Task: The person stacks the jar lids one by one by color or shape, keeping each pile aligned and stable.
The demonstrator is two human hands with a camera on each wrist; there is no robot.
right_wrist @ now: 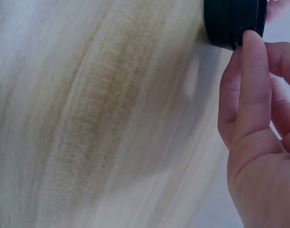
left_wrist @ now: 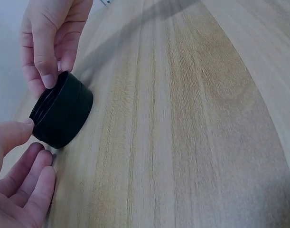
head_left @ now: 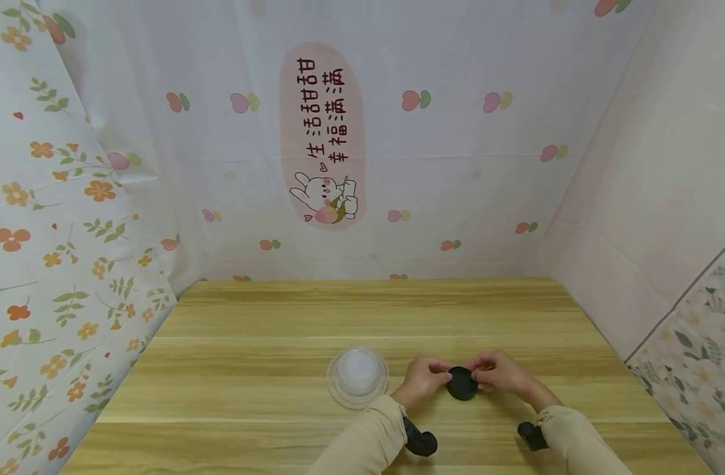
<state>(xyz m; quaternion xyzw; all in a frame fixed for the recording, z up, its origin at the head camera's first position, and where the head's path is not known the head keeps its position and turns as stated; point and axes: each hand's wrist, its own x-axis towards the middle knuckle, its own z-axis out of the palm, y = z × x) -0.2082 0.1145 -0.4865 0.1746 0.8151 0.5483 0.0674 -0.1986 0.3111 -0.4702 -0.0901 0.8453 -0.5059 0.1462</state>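
A short, round black container [head_left: 462, 384] with a raised rim and a seam round its side is on the wooden table, between both hands. My left hand [head_left: 424, 380] pinches its left edge; in the left wrist view the thumb [left_wrist: 14, 135] lies at the rim and the other fingers sit lower, by the wall. From the opposite side my right hand [head_left: 500, 373] grips the container, its thumb [left_wrist: 45, 61] over the rim. In the right wrist view only part of the black wall [right_wrist: 232, 23] shows, with the right thumb against it.
Left of the left hand stands a clear round plastic container [head_left: 357, 376] with a wide rim. Black wrist mounts [head_left: 420, 441] hang beside both sleeves. Printed cloth [head_left: 433, 185] walls in the wooden table [head_left: 237, 389] at the back and sides.
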